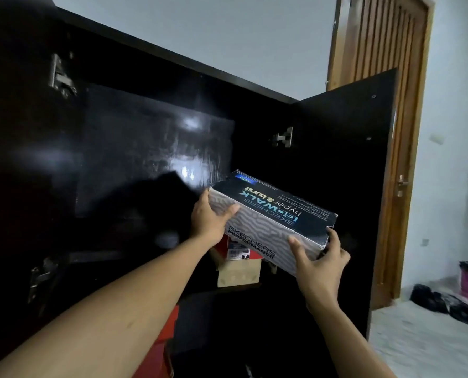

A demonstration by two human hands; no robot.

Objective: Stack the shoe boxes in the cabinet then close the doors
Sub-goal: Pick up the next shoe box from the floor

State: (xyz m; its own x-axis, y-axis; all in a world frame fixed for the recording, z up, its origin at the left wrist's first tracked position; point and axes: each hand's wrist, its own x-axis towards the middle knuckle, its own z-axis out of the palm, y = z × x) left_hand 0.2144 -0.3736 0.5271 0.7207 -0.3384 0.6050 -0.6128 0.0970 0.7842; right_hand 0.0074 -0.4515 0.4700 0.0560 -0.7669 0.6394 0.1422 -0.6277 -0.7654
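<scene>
Shoe box [273, 222], grey-patterned with a dark printed lid, is up in both hands inside the open cabinet [156, 148], tilted with its far left end higher. The left hand [209, 218] grips that far end, thumb along the long side and fingers wrapped round the end out of sight. The right hand [318, 261] grips the near corner, thumb pressed on the side and fingers curled round the end just under the lid's scuffed edge.

It looks like ordinary cardboard: light, fairly stiff along the edges, but with walls that would dent under a hard squeeze. The lid seems only to sit on, so I'd judge the two short ends, low down, the right place to hold it, as it is held now.

Directly under it is a red and white box [238, 251] lying on a tan box [238, 274], which stands on a dark shelf [227, 290]. I cannot tell whether the held box touches that stack. It should set down square on it.

A red box [162, 350] shows in the space below. The cabinet is glossy black, and its back panel throws reflections. The left door [22, 159] and right door [344, 165] both stand wide open with their metal hinges showing. Beyond the right door is a slatted wooden room door [377, 50], pale walls, and a light floor [407, 347] with black bags [445, 304] against the wall.
</scene>
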